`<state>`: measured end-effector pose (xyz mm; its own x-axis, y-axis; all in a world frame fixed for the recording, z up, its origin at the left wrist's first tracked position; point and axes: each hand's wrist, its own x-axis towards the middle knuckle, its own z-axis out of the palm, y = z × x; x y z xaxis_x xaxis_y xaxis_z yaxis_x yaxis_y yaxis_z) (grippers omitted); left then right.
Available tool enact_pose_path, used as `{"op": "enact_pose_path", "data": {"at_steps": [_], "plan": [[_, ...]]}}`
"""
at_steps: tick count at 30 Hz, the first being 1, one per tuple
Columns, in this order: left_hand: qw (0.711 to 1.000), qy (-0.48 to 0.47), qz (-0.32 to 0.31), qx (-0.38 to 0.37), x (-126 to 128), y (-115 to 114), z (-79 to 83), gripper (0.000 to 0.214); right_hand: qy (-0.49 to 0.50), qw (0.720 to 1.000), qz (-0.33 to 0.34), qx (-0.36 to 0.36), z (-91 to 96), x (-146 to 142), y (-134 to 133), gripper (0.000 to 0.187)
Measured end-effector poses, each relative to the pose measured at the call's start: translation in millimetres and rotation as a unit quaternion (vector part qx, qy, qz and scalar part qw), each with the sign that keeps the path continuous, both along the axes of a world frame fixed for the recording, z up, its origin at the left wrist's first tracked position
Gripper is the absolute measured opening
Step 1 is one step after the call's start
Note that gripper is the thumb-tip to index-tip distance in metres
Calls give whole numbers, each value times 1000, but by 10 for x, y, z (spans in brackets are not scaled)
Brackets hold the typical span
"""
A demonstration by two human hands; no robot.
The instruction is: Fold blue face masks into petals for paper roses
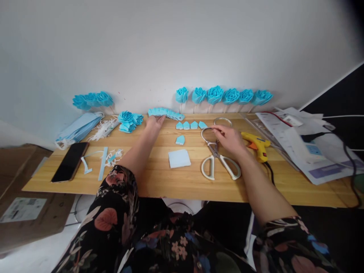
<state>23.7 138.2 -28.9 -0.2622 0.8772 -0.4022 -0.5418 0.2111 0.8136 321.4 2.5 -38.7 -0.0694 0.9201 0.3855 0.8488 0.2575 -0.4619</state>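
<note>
Fanned blue pieces (166,112): back of surface (159,182), left grip (155,123) at near edge. Right grip (229,138): by scissors (215,154). Whether either clamps, I cannot tell. Possible faults: nudge scatters pieces; dragging wrist shifts scissors.

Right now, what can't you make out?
All in the head view:
Left hand: whether it grips the row of blue pieces; fingers and pieces hide the contact.
Right hand: what, if anything, its fingertips pinch; the fingers cover it.
Cardboard box: left part, cut off by picture edge.
Box label: print too small.
</note>
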Motion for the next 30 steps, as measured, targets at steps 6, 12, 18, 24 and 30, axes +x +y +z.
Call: {"op": "enact_pose_path", "data": {"at_steps": [6,12,18,24,30], "plan": [[999,17,-23,-43,-219,-195,-16,29,10,1000,-2,-10,27,-20,-23,35],[997,45,-38,-40,-411,-425,8,13,30,999,12,2,35,-35,-37,33],[930,286,-199,115,-196,-708,101,13,46,999,13,26,29,-24,-27,32],[729,573,-274,254,44,-760,19,15,66,996,-7,57,-14,15,-6,30],[633,632,-341,289,51,-770,-52,24,72,994,5,84,-27,29,10,29]]}}
